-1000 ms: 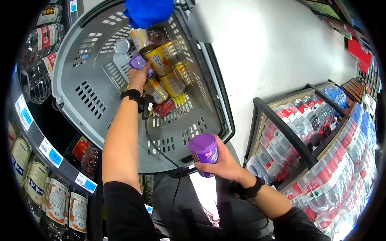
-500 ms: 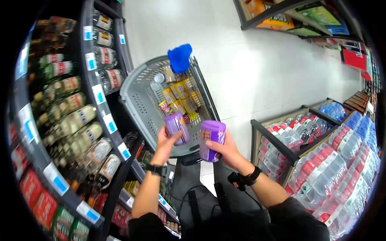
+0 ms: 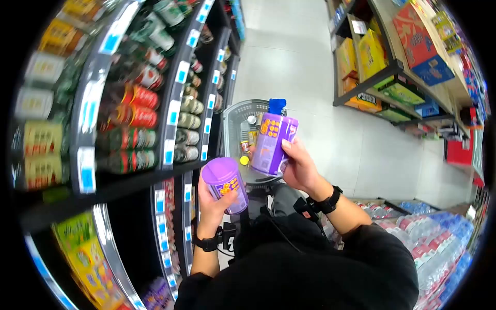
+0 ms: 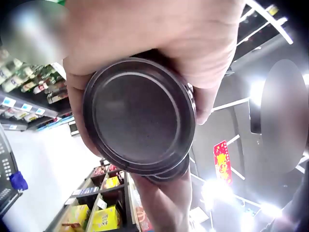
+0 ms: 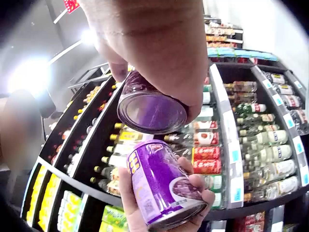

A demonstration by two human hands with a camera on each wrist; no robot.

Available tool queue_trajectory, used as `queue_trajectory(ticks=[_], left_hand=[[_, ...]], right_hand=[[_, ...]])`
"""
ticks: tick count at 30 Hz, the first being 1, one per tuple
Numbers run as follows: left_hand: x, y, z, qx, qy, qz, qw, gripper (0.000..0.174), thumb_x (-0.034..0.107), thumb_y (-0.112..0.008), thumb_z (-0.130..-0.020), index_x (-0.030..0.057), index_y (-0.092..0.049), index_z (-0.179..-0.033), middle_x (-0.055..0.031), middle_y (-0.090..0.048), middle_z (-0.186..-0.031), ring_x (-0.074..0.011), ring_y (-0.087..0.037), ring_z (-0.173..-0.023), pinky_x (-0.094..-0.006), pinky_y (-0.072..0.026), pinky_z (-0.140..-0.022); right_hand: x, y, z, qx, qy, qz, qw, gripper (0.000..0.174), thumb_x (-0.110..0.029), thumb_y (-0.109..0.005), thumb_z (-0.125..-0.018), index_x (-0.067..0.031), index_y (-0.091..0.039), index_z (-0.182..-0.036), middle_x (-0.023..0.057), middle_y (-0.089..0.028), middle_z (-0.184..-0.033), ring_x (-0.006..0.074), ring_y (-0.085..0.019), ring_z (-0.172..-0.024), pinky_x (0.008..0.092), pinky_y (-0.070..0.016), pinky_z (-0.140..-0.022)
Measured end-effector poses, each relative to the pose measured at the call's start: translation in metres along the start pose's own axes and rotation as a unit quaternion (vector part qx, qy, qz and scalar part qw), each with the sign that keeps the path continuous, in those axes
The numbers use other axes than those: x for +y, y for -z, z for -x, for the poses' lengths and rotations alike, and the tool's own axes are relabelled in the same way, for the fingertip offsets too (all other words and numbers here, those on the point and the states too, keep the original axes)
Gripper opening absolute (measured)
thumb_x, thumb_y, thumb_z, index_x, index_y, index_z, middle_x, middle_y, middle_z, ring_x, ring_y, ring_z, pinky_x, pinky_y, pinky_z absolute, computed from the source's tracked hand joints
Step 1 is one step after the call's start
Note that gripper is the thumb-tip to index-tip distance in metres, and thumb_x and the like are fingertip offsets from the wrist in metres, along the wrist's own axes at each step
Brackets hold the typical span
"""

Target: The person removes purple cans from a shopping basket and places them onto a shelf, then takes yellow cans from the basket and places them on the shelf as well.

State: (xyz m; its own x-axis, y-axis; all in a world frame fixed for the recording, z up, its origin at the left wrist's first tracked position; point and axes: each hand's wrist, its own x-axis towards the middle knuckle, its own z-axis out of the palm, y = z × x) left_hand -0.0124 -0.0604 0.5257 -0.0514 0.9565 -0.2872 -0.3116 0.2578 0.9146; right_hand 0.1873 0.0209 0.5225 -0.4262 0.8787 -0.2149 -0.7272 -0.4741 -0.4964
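My left hand (image 3: 211,209) grips a purple can (image 3: 226,181) with a lilac lid around its side. In the left wrist view, that can's round metal base (image 4: 137,121) faces the camera. A second purple can (image 3: 271,147), printed with yellow lettering, is in my right hand (image 3: 304,168), thumb across its side. Both cans are held up in front of the body, the right one overlapping the grey shopping basket (image 3: 231,116) behind it. In the right wrist view, the left hand's can (image 5: 161,181) shows a bowl picture, below the right hand's can (image 5: 152,113).
Shelves of bottles (image 3: 137,98) run along the left, with price tags on their edges. Inside the basket lie several jars and cans, and a blue cloth-like thing (image 3: 277,106) is at its side. Packs of bottled drinks (image 3: 429,243) and a goods rack (image 3: 367,67) stand right.
My left hand has come up out of the basket with a purple can. Both cans are now raised close to the body. The head view has swung toward the left shelves.
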Motion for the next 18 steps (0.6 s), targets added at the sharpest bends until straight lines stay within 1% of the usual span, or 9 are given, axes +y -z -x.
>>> queue_trajectory(ticks=[1, 4, 6, 7, 8, 9, 12, 14, 18], left_hand=[[0.005, 0.005, 0.014, 0.018, -0.026, -0.044, 0.999, 0.071, 0.022, -0.083, -0.067, 0.0007, -0.044, -0.123, -0.0109, -0.057, -0.111, -0.0193, -0.059, -0.100, -0.0334, -0.0485, -0.088], [0.028, 0.004, 0.055, 0.047, -0.099, -0.118, 0.987, 0.073, 0.020, -0.084, -0.065, 0.0011, -0.044, -0.123, -0.0093, -0.054, -0.114, -0.0161, -0.053, -0.106, -0.0313, -0.0426, -0.093], [0.035, 0.011, 0.080, 0.082, -0.152, -0.156, 0.973, 0.073, 0.019, -0.084, -0.065, 0.0009, -0.044, -0.123, -0.0093, -0.054, -0.115, -0.0166, -0.054, -0.106, -0.0319, -0.0424, -0.093], [0.034, 0.015, 0.095, 0.096, -0.191, -0.196, 0.957, 0.074, 0.018, -0.085, -0.064, 0.0007, -0.044, -0.123, -0.0093, -0.054, -0.115, -0.0171, -0.054, -0.106, -0.0324, -0.0423, -0.093], [0.034, 0.018, 0.109, 0.113, -0.210, -0.176, 0.955, 0.074, 0.015, -0.085, -0.063, 0.0007, -0.045, -0.123, -0.0097, -0.055, -0.115, -0.0175, -0.055, -0.106, -0.0322, -0.0434, -0.092], [0.036, 0.022, 0.125, 0.134, -0.215, -0.173, 0.952, 0.074, 0.015, -0.085, -0.063, 0.0007, -0.045, -0.123, -0.0097, -0.055, -0.115, -0.0175, -0.055, -0.106, -0.0322, -0.0434, -0.092], [0.036, 0.036, 0.175, 0.181, -0.239, -0.209, 0.931, 0.074, 0.011, -0.086, -0.061, 0.0001, -0.046, -0.122, -0.0101, -0.059, -0.109, -0.0184, -0.060, -0.099, -0.0318, -0.0478, -0.087], [0.029, 0.048, 0.209, 0.225, -0.259, -0.207, 0.916, 0.074, 0.011, -0.086, -0.061, 0.0002, -0.046, -0.122, -0.0100, -0.060, -0.108, -0.0183, -0.060, -0.099, -0.0319, -0.0482, -0.086], [0.016, 0.075, 0.285, 0.302, -0.275, -0.204, 0.890, 0.073, 0.014, -0.085, -0.063, -0.0003, -0.045, -0.122, -0.0117, -0.059, -0.110, -0.0188, -0.060, -0.101, -0.0328, -0.0478, -0.087]], right_hand=[[0.001, -0.014, 0.004, -0.025, 0.007, 0.028, 0.999, 0.058, -0.027, -0.059, -0.089, 0.0003, -0.032, -0.132, 0.0213, -0.053, -0.118, 0.0358, -0.055, -0.113, 0.0488, -0.0461, -0.097], [0.012, -0.051, 0.018, -0.080, -0.005, 0.073, 0.994, 0.061, -0.024, -0.061, -0.088, 0.0005, -0.030, -0.134, 0.0202, -0.049, -0.125, 0.0346, -0.052, -0.118, 0.0497, -0.0455, -0.098], [0.027, -0.077, 0.029, -0.102, -0.010, 0.099, 0.990, 0.063, -0.023, -0.062, -0.087, -0.0003, -0.028, -0.135, 0.0203, -0.048, -0.126, 0.0342, -0.052, -0.118, 0.0493, -0.0456, -0.098], [0.037, -0.086, 0.036, -0.133, 0.014, 0.126, 0.983, 0.065, -0.013, -0.065, -0.084, -0.0028, -0.027, -0.136, 0.0154, -0.048, -0.126, 0.0274, -0.051, -0.117, 0.0439, -0.0443, -0.098], [0.046, -0.097, 0.042, -0.167, 0.041, 0.153, 0.973, 0.071, -0.003, -0.068, -0.081, -0.0053, -0.025, -0.138, 0.0105, -0.047, -0.127, 0.0206, -0.050, -0.117, 0.0386, -0.0430, -0.099], [0.054, -0.114, 0.054, -0.191, 0.032, 0.179, 0.965, 0.079, 0.000, -0.071, -0.078, -0.0054, -0.022, -0.139, 0.0094, -0.042, -0.131, 0.0187, -0.045, -0.121, 0.0366, -0.0396, -0.101], [0.095, -0.144, 0.085, -0.278, 0.020, 0.220, 0.935, 0.086, 0.000, -0.072, -0.076, -0.0060, -0.017, -0.141, 0.0104, -0.039, -0.133, 0.0191, -0.042, -0.124, 0.0366, -0.0387, -0.102], [0.131, -0.155, 0.105, -0.340, 0.050, 0.256, 0.903, 0.091, -0.001, -0.074, -0.074, -0.0060, -0.013, -0.142, 0.0112, -0.037, -0.133, 0.0197, -0.041, -0.125, 0.0367, -0.0377, -0.102], [0.183, -0.192, 0.156, -0.361, -0.002, 0.261, 0.895, 0.091, -0.003, -0.075, -0.074, -0.0046, -0.014, -0.141, 0.0118, -0.039, -0.130, 0.0204, -0.042, -0.123, 0.0373, -0.0366, -0.102]])
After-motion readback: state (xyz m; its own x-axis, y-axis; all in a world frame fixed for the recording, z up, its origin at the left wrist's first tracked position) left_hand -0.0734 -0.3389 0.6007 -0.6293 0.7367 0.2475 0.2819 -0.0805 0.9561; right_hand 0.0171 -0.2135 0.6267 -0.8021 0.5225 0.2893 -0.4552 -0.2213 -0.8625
